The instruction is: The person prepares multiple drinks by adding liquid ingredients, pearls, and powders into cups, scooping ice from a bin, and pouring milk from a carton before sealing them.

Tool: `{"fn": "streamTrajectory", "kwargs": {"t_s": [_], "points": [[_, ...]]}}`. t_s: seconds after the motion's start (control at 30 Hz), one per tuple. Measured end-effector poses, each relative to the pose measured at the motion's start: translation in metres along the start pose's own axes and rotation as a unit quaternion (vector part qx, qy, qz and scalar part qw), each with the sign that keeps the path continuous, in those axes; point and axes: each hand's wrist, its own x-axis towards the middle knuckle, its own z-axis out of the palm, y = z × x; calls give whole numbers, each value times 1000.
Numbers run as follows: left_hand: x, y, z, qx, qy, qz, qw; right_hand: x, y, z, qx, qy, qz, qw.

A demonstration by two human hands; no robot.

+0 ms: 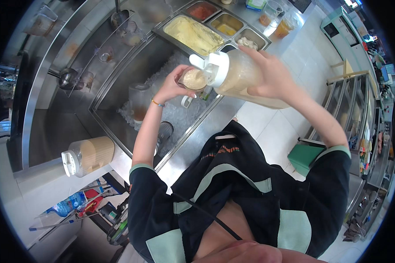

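My left hand [174, 86] is closed around a small clear cup [194, 80] with foamy beige liquid in it, above the ice [184, 113] of a steel bin. In my right hand [271, 74] a large plastic pitcher [242, 74] with a white lid lies tipped on its side, its spout over the cup's rim. Cream-coloured liquid fills part of the pitcher. Whether liquid is flowing is hard to tell. Beneath my hands, another lidded pitcher [140, 102] stands in the ice.
Steel pans, one with a pale yellow spread [194, 34], border the ice bin. A second beige-filled pitcher [89, 156] is on the left ledge. Ladles [67, 79] and measuring cups hang at the upper left. Plastic cups [284, 27] stand on the far counter. A green bin [304, 157] is right.
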Motion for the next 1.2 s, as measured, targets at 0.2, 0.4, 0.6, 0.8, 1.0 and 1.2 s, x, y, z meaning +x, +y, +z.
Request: {"fn": "streamTrajectory", "kwargs": {"t_s": [0.2,0.4,0.6,0.8,1.0,1.2], "points": [[-7,22,-21,17,46,18,999,-38,34,79,256,141,-19,956],[-3,40,-30,27,64,39,997,-70,60,140,445,105,-6,889],[-6,47,-26,34,91,35,995,-73,14,43,188,117,-201,954],[15,76,-9,59,108,65,990,-60,-34,37,2,113,-230,967],[32,145,10,99,169,106,975,-60,-43,35,-33,126,-201,971],[52,216,9,82,283,166,941,-42,-28,14,11,71,-283,956]]}}
